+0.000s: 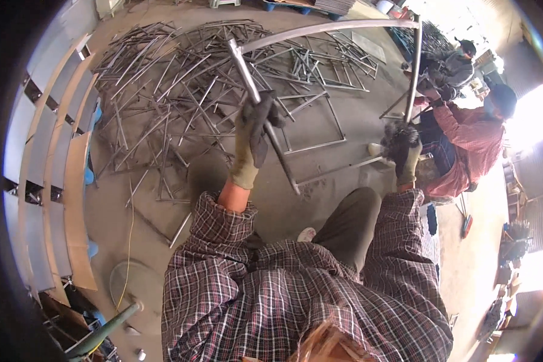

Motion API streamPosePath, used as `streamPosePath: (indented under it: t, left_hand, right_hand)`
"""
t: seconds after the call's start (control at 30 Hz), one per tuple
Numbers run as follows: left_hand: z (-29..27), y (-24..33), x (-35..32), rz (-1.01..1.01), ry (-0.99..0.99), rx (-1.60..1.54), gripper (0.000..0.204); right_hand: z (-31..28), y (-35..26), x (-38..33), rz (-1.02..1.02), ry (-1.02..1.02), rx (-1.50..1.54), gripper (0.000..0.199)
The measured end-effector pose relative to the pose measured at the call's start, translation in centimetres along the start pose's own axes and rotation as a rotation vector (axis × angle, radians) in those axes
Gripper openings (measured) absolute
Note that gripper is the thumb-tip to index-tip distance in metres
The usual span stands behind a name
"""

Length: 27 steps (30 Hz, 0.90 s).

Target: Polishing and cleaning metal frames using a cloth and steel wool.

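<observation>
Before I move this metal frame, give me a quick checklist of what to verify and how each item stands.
1. Left grip on the frame: ok; the left hand is closed around a tube of the metal frame.
2. Right grip: cannot tell; a dark shaggy wad at the right hand obscures it.
3. Gloves on: ok, both hands.
4. Floor beyond the frame free: not ok; a pile of metal frames covers much of it.
5. Safe gap to the co-worker in the reddish shirt: cannot tell; they appear close on the right, but depth is unclear.
</observation>
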<state>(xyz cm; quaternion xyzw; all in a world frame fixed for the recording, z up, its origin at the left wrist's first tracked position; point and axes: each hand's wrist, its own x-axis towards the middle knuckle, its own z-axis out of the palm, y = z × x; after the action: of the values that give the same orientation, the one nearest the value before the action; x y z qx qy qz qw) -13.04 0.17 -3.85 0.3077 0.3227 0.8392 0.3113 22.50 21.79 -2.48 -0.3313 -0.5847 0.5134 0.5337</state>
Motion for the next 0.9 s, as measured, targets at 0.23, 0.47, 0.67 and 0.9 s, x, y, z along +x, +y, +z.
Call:
streamPosePath:
  t: [0.23,0.47,0.67,0.9]
  left_hand:
    - [3.4,3.0,-2.0,-0.208,-0.016,0.008,0.033]
    - [8.7,3.8,-2.9,-0.213,-0.16,-0.039,0.029]
    - [13.4,5.9,-4.8,-0.372,-0.272,-0.019,0.031]
    - [14.4,5.3,-8.3,-0.405,-0.317,0.127,0.029]
  right_hand:
    - [1.1,-5.7,-3.1,-0.265,-0.017,-0.073,0.055]
    - [2.9,-20.1,-5.5,-0.508,-0.096,-0.459,0.066]
    - [3.4,-25.4,-7.5,-0.571,-0.271,-0.017,0.068]
    - [1.4,-23.0,-8.3,-0.373,-0.319,0.444,0.067]
